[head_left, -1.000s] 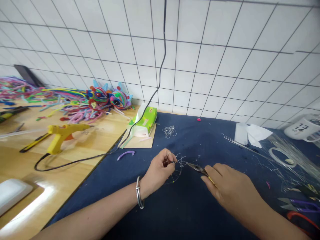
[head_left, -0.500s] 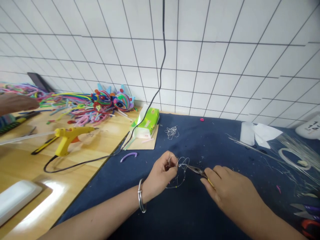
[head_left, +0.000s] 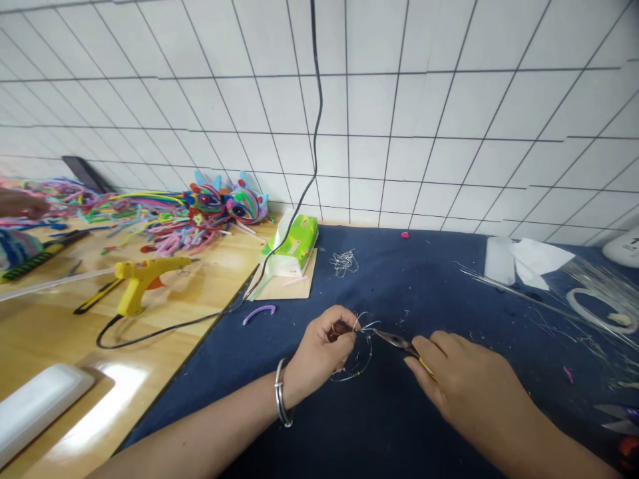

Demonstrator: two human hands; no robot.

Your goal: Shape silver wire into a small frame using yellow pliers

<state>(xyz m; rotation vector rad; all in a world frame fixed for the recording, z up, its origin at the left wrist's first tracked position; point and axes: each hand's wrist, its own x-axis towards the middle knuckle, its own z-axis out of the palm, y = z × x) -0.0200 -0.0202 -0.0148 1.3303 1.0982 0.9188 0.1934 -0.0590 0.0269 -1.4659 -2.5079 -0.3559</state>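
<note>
Between thumb and fingertips, my left hand (head_left: pixel 322 346) pinches a thin silvery wire piece (head_left: pixel 368 362), looped and dotted with a few tiny coloured beads. Loose wire ends fan out to the right of the pinch. My right hand (head_left: pixel 462 369) is wrapped round the yellow handle of needle-nose pliers (head_left: pixel 394 339). The pliers' tips point left and meet the wire just beside my left fingertips; whether the jaws clamp it is too small to tell. Beyond my hands, a tangle of silvery wire (head_left: pixel 344 263) lies on the dark blue cloth (head_left: pixel 379 426).
A tissue pack (head_left: pixel 294 246) rests on a board. At left lie a yellow glue gun (head_left: pixel 137 283) with its cord, a cutter knife (head_left: pixel 97 297) and colourful fuzzy stems (head_left: pixel 174 233). Another person's hand (head_left: pixel 22 203) is at far left. Long wires (head_left: pixel 519 293) and scissors (head_left: pixel 622 419) lie right.
The wire loops above my left fingertips have flattened into ends drawn toward the pliers. My right hand has shifted slightly. The other person's hand has moved left, and the camera view has turned a little.
</note>
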